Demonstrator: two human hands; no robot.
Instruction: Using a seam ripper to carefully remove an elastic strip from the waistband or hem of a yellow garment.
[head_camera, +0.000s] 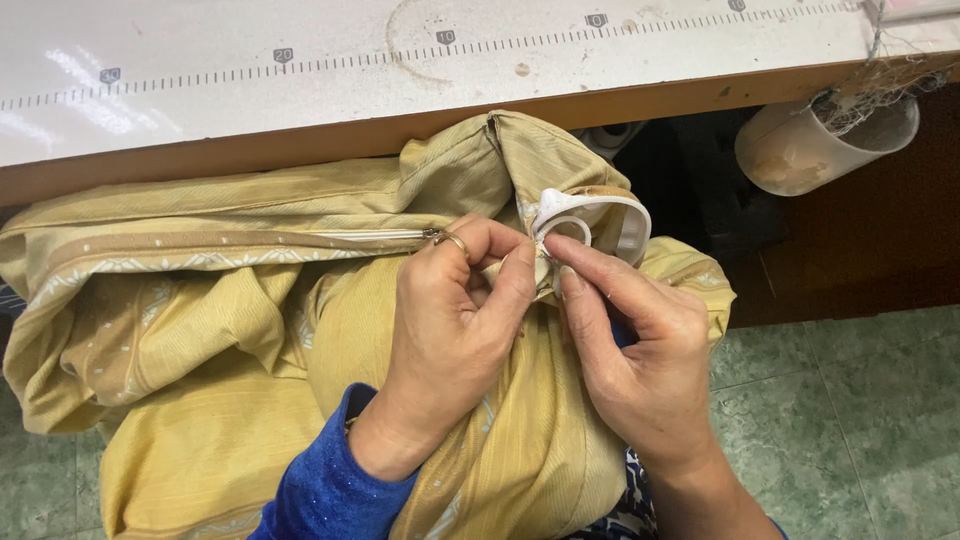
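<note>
Both hands pinch the yellow fabric cover (300, 330) on the lap: left hand (450, 330) closed at the zipper (375, 236) end, right hand (630, 350) fingertips gripping a white plastic clip (600, 215). Zipper appears closed; clip seemingly unfinished.

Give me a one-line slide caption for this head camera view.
Both hands, left and right, pinch mustard-yellow fabric at its white zipper, beside a white plastic tool, below a ruler-marked table edge.

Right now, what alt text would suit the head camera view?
Two hands, the left hand and right hand, pinch yellow fabric beside its white zipper and a white plastic tool, below a worktable edge.
</note>
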